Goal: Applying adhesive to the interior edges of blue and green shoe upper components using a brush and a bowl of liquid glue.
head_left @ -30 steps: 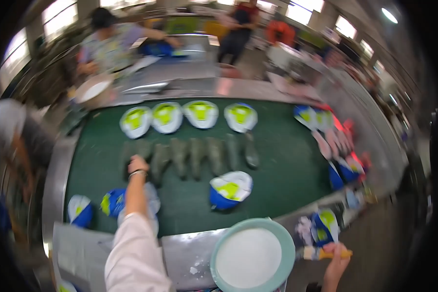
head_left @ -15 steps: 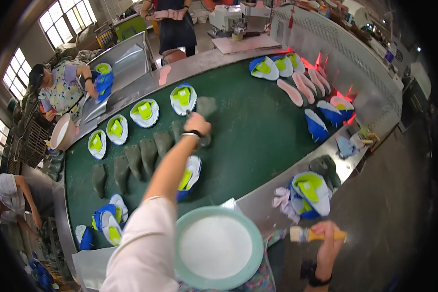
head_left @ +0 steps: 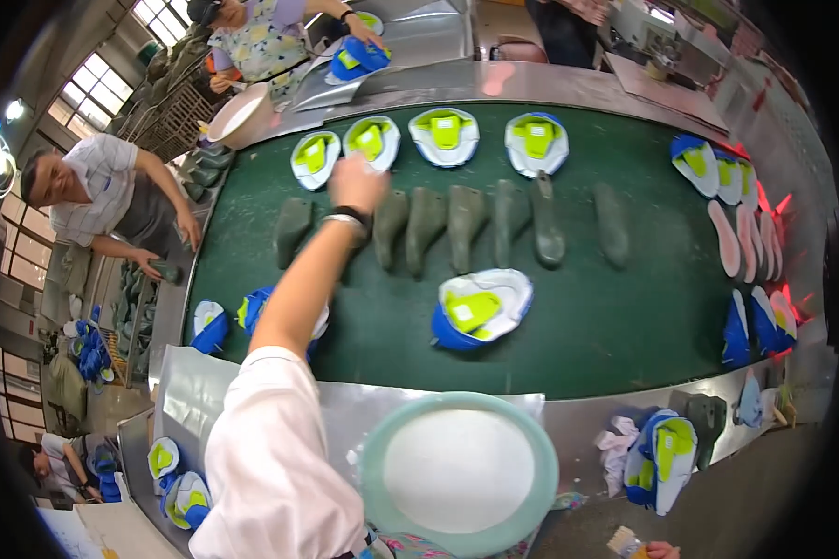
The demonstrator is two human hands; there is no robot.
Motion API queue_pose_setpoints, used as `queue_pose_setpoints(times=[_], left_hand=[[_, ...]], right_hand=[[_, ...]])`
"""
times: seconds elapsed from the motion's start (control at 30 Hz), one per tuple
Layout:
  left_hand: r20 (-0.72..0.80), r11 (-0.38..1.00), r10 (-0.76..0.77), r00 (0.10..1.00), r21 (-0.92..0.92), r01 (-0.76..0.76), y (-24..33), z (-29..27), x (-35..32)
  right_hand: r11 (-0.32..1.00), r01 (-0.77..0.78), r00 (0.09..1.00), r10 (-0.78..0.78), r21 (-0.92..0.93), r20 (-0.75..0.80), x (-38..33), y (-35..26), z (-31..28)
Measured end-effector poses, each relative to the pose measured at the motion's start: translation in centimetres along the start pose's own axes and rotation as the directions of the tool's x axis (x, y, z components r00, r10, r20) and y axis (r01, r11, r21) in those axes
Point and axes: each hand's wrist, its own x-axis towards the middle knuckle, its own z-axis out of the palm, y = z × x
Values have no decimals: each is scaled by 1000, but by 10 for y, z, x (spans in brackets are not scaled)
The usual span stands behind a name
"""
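My left hand (head_left: 359,184), smeared by motion, reaches over the green table among dark green shoe lasts (head_left: 468,224) lying in a row. It partly covers one white-and-blue shoe upper with a lime lining (head_left: 371,140) and hides part of a last below it. What its fingers do is too blurred to read. At the lower right edge, my right hand (head_left: 664,551) grips a paintbrush (head_left: 627,543) with pale bristles; most of the hand is cut off. A pale green basin (head_left: 375,470) of white liquid stands in front of me. Another upper (head_left: 480,309) lies beyond it.
Several uppers (head_left: 536,142) line the table's far side. Pink insoles (head_left: 722,240) and more uppers lie at the right. An upper (head_left: 660,456) and a crumpled cloth (head_left: 615,452) sit on the near metal edge. Co-workers (head_left: 112,191) stand at the left and far side.
The view has swung left, showing more of the co-worker there. My left hand has moved leftward along the row of lasts. My right hand with the paintbrush has dropped to the lower edge.
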Motion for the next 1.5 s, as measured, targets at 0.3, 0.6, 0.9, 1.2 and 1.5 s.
queue_pose_setpoints(times=[0.3, 0.6, 0.9, 1.2, 1.5], left_hand=[[330, 775, -592, 735, -17, 632, -278, -46, -49], [647, 684, 173, 742, -621, 383, 113, -42, -46], [590, 962, -204, 781, -26, 271, 382, 196, -113], [755, 810, 427, 498, -564, 161, 190, -17, -122], [721, 993, -62, 690, 111, -27, -106, -208, -217]], right_hand=[[987, 143, 990, -144, -71, -7, -19, -15, 19], [990, 75, 995, -83, 123, 61, 1, 15, -13], [983, -20, 999, 26, 182, -30, 24, 75, -89], [970, -8, 997, -11, 243, 77, 29, 85, -65], [951, 137, 938, -214, 276, 272, -25, 12, -7]])
